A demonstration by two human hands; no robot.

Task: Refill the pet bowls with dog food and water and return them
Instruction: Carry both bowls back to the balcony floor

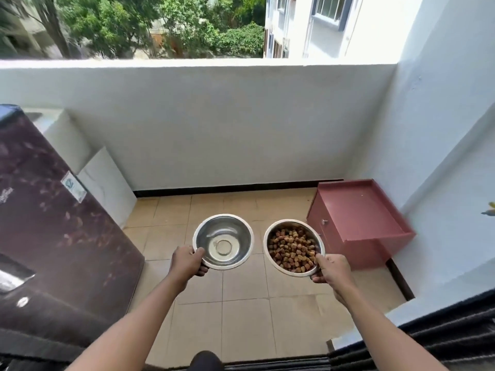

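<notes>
I hold two steel pet bowls out over a tiled balcony floor. My left hand [187, 262] grips the near rim of the left bowl [223, 241], which looks shiny inside, with clear water or nothing in it; I cannot tell which. My right hand [330, 269] grips the near rim of the right bowl [294, 247], which is filled with brown dog food kibble [292, 249]. Both bowls are level and held side by side, apart from each other, above the floor.
A dark maroon appliance [53, 231] stands at the left with a white slab [107, 188] leaning behind it. A red low cabinet [356, 218] sits at the right against the wall. The white parapet wall [214, 124] closes the far side. A dark doormat [401, 346] lies at the threshold.
</notes>
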